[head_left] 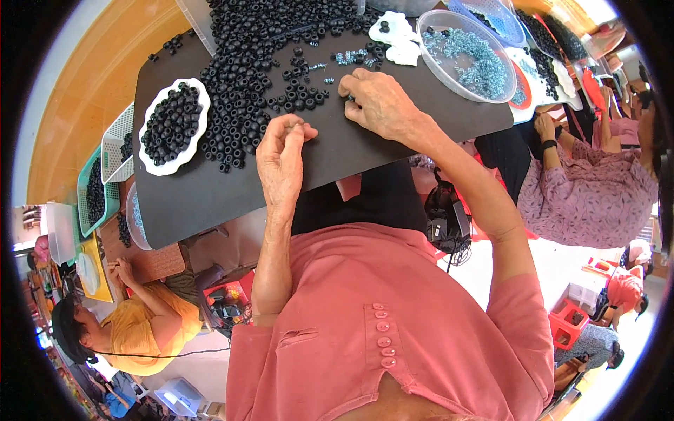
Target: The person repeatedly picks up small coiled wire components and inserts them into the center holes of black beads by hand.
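Crowded around you, other people sit at their own trays. Your dark bench board [210, 189] carries a heap of black rings [260, 63] at upper centre, mostly unsorted; a white dish [144, 156] upper left is already full. Your left hand [281, 158] pinches shut on something too small to see; your right hand [379, 105] rests loosely curled by the silver screws [349, 56].

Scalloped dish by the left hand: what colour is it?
White dish, full of black rings; the head view shows it.

A single head-worn fisheye looks steeply down from close above the black board [210, 189] on the person's lap. Edges bend at the rim, where co-workers sit.
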### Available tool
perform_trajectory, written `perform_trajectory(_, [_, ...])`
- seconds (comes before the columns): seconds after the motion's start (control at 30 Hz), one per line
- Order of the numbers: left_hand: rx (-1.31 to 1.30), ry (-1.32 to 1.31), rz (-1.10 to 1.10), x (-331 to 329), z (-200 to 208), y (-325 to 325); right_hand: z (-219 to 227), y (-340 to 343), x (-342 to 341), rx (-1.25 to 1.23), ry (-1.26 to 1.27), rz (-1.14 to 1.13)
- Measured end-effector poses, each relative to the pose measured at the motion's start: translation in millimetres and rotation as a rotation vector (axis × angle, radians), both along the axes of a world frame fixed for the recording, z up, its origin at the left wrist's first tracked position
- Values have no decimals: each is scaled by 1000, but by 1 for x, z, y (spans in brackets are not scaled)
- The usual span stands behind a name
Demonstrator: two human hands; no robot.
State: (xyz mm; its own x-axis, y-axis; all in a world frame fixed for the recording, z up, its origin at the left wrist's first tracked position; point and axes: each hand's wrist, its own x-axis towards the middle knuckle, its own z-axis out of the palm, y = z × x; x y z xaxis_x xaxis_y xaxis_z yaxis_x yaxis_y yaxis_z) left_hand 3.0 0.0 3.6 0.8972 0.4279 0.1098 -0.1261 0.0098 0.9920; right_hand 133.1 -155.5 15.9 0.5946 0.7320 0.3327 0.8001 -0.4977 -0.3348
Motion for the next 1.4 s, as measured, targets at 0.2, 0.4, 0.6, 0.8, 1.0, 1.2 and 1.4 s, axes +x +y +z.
perform_trajectory(0.2, [30, 14, -25, 0, -1, 1, -7, -5, 4, 152, 45, -15])
perform_trajectory(0.4, [64, 68, -141, 5, 19, 5, -12, -9, -2, 298, 131, -7])
perform_trajectory(0.6, [658, 1, -110, 58, 54, 30, -15, -12, -5, 460, 156, 35])
perform_trajectory(0.8, [988, -60, -65, 137, 41, 58, -18, -13, -6, 494, 166, 77])
perform_trajectory(1.0, [1227, -194, -67, 191, 6, 69, -16, -13, -7, 506, 174, 73])
perform_trajectory(1.2, [1578, -252, -50, 184, 2, 66, -19, -12, -5, 530, 164, 77])
perform_trajectory(1.4, [1349, -153, -163, 162, 22, 94, -17, -12, -5, 512, 177, 65])
